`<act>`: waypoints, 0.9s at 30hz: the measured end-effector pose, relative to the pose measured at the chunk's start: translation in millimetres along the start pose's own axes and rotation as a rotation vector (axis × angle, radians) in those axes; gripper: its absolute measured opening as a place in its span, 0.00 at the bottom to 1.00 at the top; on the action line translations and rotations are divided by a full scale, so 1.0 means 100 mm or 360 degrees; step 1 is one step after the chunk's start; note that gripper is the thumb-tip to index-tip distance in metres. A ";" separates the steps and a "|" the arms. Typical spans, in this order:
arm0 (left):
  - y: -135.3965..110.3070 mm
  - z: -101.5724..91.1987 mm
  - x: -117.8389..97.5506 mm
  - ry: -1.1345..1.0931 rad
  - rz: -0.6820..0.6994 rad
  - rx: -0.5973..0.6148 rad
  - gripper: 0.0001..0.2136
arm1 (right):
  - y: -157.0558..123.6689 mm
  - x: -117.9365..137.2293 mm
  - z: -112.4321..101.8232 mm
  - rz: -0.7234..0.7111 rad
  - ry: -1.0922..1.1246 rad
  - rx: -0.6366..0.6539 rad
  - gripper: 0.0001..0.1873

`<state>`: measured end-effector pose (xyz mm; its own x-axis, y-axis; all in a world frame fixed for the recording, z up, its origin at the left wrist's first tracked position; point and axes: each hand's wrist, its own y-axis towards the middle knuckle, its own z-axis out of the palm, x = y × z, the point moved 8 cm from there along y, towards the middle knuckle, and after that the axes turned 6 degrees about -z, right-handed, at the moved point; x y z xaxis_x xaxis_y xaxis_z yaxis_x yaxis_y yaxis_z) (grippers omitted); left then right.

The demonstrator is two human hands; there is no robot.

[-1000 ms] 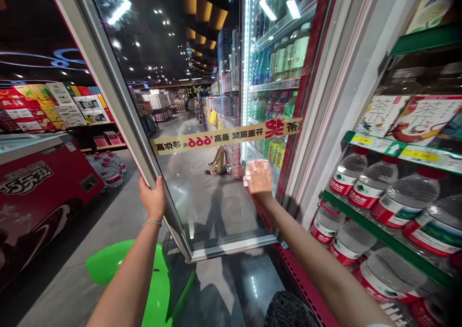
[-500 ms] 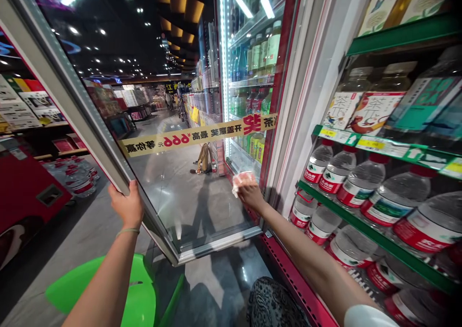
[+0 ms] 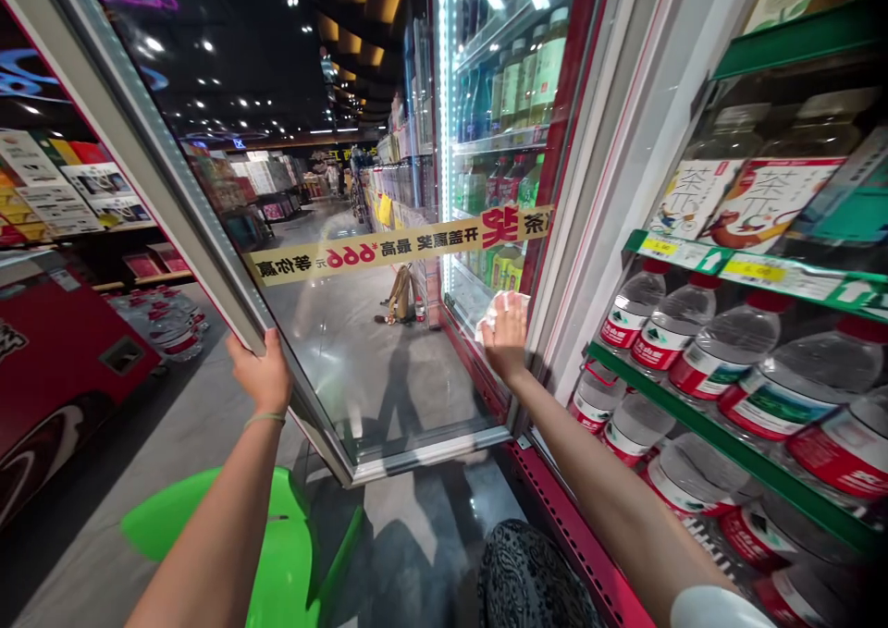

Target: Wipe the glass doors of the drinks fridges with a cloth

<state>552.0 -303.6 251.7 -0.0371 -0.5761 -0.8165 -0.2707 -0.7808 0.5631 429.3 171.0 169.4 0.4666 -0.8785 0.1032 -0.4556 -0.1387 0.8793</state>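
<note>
My left hand (image 3: 264,369) is wrapped round the outer edge of an open glass cooler door (image 3: 395,369). My right hand (image 3: 508,337) presses a white cloth (image 3: 491,318) against the inner side of the glass, low down near the hinge side. Its fingers lie fairly flat over the cloth, whose edges show around them. Across the glass above runs a yellow strip (image 3: 402,247) with red and black characters, seen mirror-reversed. Through the pane, or reflected in it, lit shelves of bottles show.
Right of the door, cooler shelves (image 3: 700,415) with green edges hold water and tea bottles. A green plastic stool or chair (image 3: 277,545) stands low on the left. Beyond it are a red display unit (image 3: 76,369) and packs of water bottles (image 3: 170,327) on the floor.
My right hand has slid the cloth rightward and a little up the glass, its fingers now more extended. The left hand keeps its hold on the door edge. The view has shifted slightly.
</note>
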 end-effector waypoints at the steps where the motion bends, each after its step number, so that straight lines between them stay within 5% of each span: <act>1: 0.00 0.00 0.00 0.0000 0.0006 0.0005 0.21 | 0.02 -0.01 -0.01 0.0055 -0.0028 -0.0008 0.32; 7: -0.04 -0.05 -0.02 0.0013 -0.0018 0.0010 0.22 | 0.00 0.50 0.19 -0.0462 0.0037 0.0202 0.32; 11: -0.06 -0.06 -0.03 0.0041 -0.0052 0.0028 0.23 | 0.04 0.80 0.27 -0.0295 0.0037 0.0053 0.36; 16: -0.07 -0.04 -0.06 -0.0006 -0.0059 0.0075 0.21 | -0.20 1.56 0.40 -0.0934 0.0239 0.0268 0.32; 21: -0.10 -0.06 -0.07 -0.0059 -0.0071 0.0108 0.20 | -0.10 1.95 0.42 -0.0705 0.0235 0.0159 0.38; 27: -0.09 -0.04 -0.05 -0.0181 -0.0028 0.0227 0.20 | -0.22 2.64 0.49 -0.1153 0.0407 0.0258 0.38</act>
<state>558.8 -294.5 250.9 -0.1376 -0.5252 -0.8397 -0.4057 -0.7435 0.5316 525.6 -80.5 154.7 0.8408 -0.4136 -0.3493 -0.0666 -0.7193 0.6915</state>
